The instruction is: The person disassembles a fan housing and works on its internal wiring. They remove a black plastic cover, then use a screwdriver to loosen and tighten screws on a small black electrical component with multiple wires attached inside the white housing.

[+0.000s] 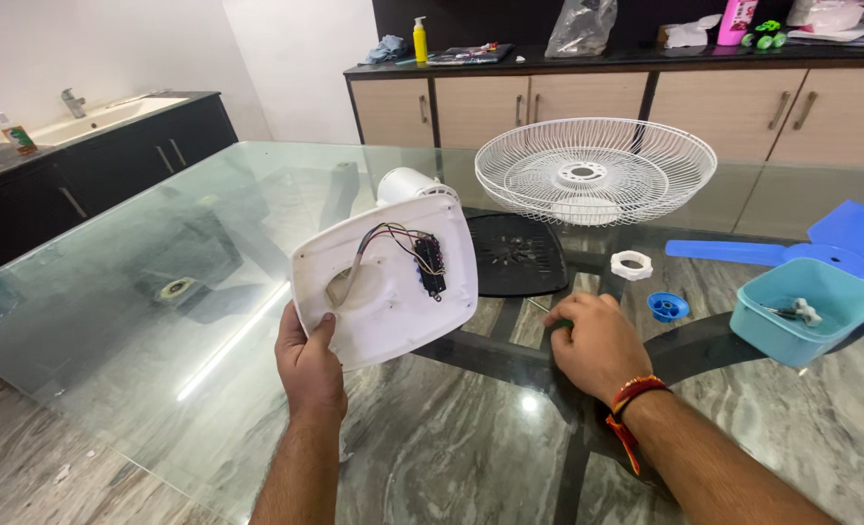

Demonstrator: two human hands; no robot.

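Now, left to right: your left hand [310, 362] grips lower edge of white fan base [385, 282], tilted up over glass table [159, 292], underside facing you, wires and black switch block [431, 265] exposed. Black cover plate [516, 253] lies flat behind. Your right hand [597, 342] rests on glass, fingers curled on small green-handled tool [560, 322], mostly hidden. Beyond: white grille [595, 170], white ring nut [631, 264], blue cap [667, 306], teal tub [806, 309], blue blade [830, 248].
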